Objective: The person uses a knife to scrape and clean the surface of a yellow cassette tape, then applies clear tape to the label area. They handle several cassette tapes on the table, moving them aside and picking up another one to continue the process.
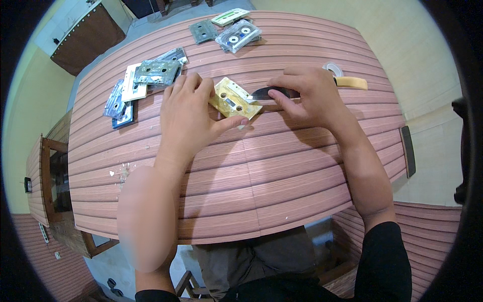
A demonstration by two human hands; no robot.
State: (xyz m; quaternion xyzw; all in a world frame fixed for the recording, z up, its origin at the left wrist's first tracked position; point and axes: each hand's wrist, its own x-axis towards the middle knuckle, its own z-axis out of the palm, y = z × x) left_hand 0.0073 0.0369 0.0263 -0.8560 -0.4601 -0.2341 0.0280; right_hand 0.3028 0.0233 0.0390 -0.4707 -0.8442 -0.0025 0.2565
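A yellowish cassette tape [233, 102] is tilted above the middle of the table, gripped at its left and lower edges by my left hand [188, 108]. My right hand [309, 95] is closed around a knife with a dark blade [261, 93], whose tip touches the cassette's right edge. Beyond the hand, on the right, sticks out what looks like the knife's yellow handle [353, 82]. My right palm hides the middle of the knife.
Left of my left hand lies a pile of cassettes [157, 73]; more cassettes [236, 35] lie at the far edge. A clear tape roll [331, 68] sits behind my right hand. Small broken bits [123, 173] are scattered on the striped table [292, 186] near my left forearm.
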